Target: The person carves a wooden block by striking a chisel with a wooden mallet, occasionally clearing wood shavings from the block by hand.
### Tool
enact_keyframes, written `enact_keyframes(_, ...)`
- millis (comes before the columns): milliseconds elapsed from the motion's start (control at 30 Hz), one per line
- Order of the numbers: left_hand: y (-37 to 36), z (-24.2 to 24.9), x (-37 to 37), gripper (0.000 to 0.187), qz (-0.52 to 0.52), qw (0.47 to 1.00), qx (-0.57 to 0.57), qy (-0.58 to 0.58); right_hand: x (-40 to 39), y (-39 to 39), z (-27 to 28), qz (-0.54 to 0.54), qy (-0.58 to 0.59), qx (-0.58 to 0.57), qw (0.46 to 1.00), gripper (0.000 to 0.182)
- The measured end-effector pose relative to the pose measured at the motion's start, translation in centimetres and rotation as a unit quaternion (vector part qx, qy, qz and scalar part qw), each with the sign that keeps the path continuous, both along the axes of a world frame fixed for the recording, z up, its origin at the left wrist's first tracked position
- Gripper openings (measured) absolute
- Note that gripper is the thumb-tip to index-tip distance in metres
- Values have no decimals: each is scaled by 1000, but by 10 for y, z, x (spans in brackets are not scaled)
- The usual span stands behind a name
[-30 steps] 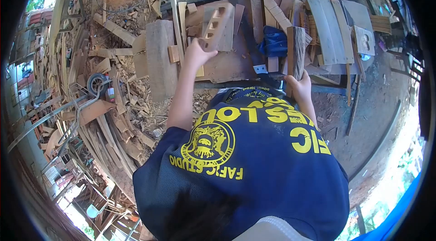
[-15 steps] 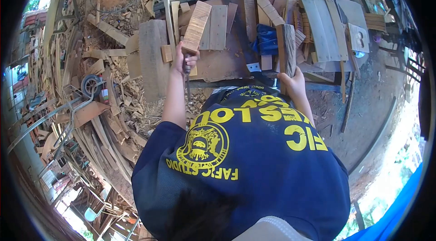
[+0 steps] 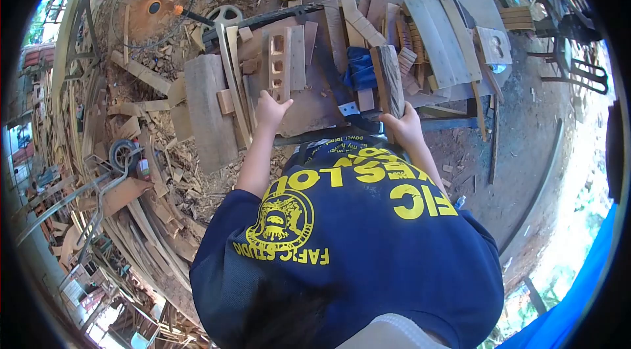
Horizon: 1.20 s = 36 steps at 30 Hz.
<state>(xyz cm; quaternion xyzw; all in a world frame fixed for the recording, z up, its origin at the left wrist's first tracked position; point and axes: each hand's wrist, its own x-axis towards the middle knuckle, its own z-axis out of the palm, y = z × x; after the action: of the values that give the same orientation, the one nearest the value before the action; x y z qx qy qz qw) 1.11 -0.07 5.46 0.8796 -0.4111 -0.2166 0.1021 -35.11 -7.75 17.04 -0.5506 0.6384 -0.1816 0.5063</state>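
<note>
My left hand [image 3: 270,111] is closed on the near end of a wooden block with square holes [image 3: 278,60]. Several holes run in a row along its upper face. My right hand [image 3: 404,127] grips the near end of a thick, weathered wooden piece [image 3: 392,79], thumb on its left side and fingers on its right. Both pieces point away from me over the low workbench [image 3: 309,112]. A blue cloth or bag [image 3: 360,68] lies between them, just left of the weathered piece.
Grey boards [image 3: 437,40] and offcuts cover the bench's right half. A wide plank [image 3: 209,109] leans at its left end. Wood scraps and shavings litter the ground on the left, near a small wheel [image 3: 123,155]. Metal frames [image 3: 565,66] stand at the far right.
The block in my left hand has been lowered and turned, so its holes now face up. A thin metal-shafted tool seen at that hand is no longer visible. My right hand keeps its grip.
</note>
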Motion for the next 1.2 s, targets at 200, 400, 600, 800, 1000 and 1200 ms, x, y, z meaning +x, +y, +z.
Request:
enact_keyframes(200,-6,-1,0,77,-21,999,17,17,-1,1,4,-27,4,10,1000,64)
enact_keyframes(400,-21,4,-5,79,-12,998,31,61,9,0,1,-22,10,25,999,65)
enact_keyframes(600,-34,-2,12,64,82,994,-62,29,13,7,-3,3,19,2,1000,56)
enact_keyframes(800,-52,76,20,31,254,806,-435,311,10,9,-13,-19,31,15,999,53)
enact_keyframes(1000,-59,59,20,20,148,734,-578,326,6,13,-31,-23,39,26,999,52)
enact_keyframes(1200,-57,33,12,19,89,704,-593,380,8,18,-29,-19,53,30,998,52)
